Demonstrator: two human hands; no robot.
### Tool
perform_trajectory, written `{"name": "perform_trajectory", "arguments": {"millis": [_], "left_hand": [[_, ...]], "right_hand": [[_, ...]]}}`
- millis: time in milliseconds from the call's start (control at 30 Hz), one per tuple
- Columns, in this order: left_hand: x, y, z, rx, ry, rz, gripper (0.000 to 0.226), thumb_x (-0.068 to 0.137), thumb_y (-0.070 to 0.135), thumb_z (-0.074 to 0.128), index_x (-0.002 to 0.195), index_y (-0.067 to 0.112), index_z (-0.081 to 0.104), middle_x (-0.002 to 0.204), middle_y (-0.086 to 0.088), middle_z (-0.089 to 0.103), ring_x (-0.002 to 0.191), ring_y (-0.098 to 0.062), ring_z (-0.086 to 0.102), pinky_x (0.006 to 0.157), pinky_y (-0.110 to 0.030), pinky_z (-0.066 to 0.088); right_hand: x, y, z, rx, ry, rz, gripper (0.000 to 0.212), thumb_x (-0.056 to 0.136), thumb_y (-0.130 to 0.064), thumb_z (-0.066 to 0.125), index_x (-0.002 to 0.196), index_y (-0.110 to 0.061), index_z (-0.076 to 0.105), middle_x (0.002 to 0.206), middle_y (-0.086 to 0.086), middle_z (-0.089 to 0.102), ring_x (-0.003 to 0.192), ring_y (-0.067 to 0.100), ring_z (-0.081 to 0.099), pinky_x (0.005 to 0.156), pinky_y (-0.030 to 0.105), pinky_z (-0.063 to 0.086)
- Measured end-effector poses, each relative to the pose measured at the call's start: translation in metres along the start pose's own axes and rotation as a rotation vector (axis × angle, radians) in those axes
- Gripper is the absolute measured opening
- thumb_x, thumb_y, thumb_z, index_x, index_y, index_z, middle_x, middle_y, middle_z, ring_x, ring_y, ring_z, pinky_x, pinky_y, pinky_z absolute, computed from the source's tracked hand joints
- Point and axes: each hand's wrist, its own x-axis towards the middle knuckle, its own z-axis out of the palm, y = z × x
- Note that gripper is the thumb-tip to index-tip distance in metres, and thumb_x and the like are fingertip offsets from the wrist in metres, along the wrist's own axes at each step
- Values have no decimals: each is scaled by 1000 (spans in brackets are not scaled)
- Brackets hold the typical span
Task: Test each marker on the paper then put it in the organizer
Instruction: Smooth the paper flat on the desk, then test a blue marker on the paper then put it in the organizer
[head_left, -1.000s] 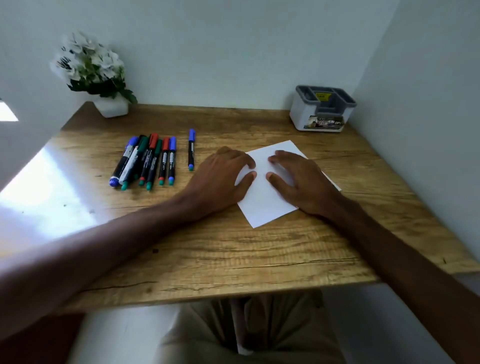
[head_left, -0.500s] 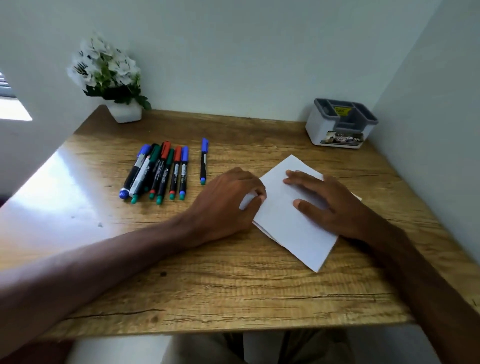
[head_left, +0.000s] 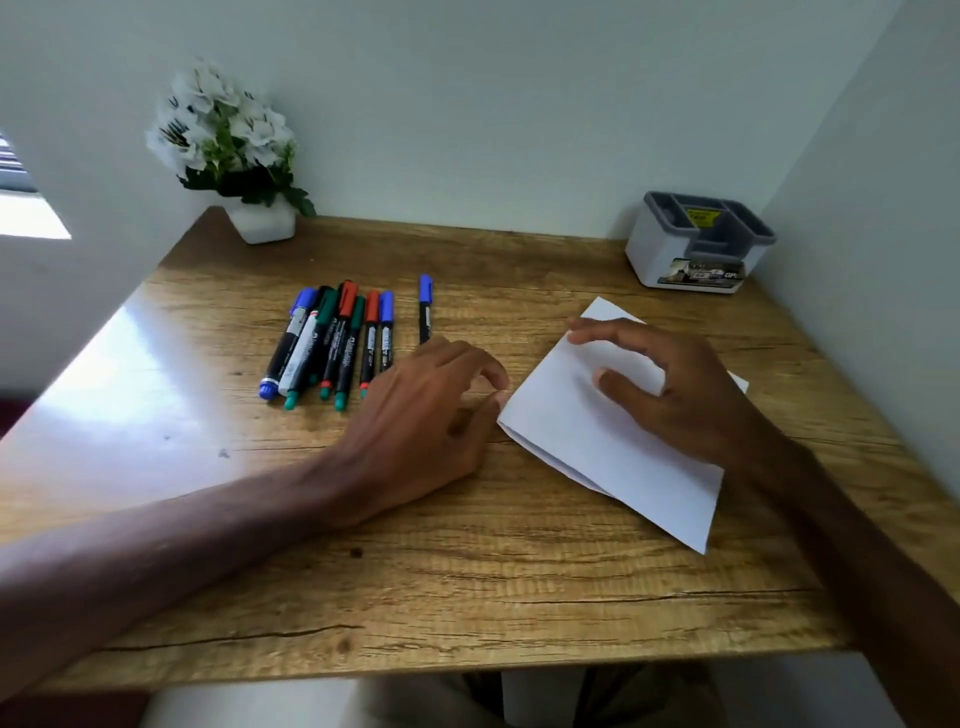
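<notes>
Desk (head_left: 467, 571) bears paper (head_left: 597, 441), right hand (head_left: 691, 400) fingers (head_left: 597, 331) atop, left hand (head_left: 415, 415) alongside.

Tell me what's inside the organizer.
The organizer shows only a yellow sticker in a rear compartment, nothing sticking up; the deeper compartment floors are hidden by its walls.

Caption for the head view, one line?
Right hand presses folded paper, left hand at its edge; markers and organizer untouched.

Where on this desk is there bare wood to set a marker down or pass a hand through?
Free: the back strip between flower pot and organizer; the desk this side of the folded paper. Crowded: marker cluster, lone blue marker, and the middle, where left hand and right hand meet that paper.
</notes>
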Motion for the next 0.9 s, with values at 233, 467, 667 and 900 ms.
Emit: {"name": "perform_trajectory", "arguments": {"millis": [233,467,667,900], "left_hand": [[-1,-11,-17,52,126,-6,17,95,40,61,92,25,69,75,19,62,68,0,52,57,-24,44],[-3,-11,-18,41,114,-4,14,95,39,65,87,28,70,68,20,59,63,1,55,56,-23,42],[1,-15,-17,13,165,19,15,95,38,66,88,26,72,68,23,54,56,12,42,52,-21,37],[6,-17,-22,-44,355,139,10,96,22,68,95,13,72,80,13,64,70,0,48,61,-20,42]], "right_hand": [[76,-53,32,-172,-91,-266,31,94,-15,69,125,-20,70,113,-7,75,98,-2,63,81,12,45],[127,-58,56,-316,-327,-253,45,89,-6,69,129,-26,69,99,-5,72,85,13,65,72,40,56],[126,-52,59,-353,-349,-351,28,91,-12,73,117,-19,74,99,3,72,83,11,56,61,15,32],[120,-40,45,-370,-197,-418,21,99,-20,60,118,-15,68,107,4,70,92,23,64,68,33,48]]}}
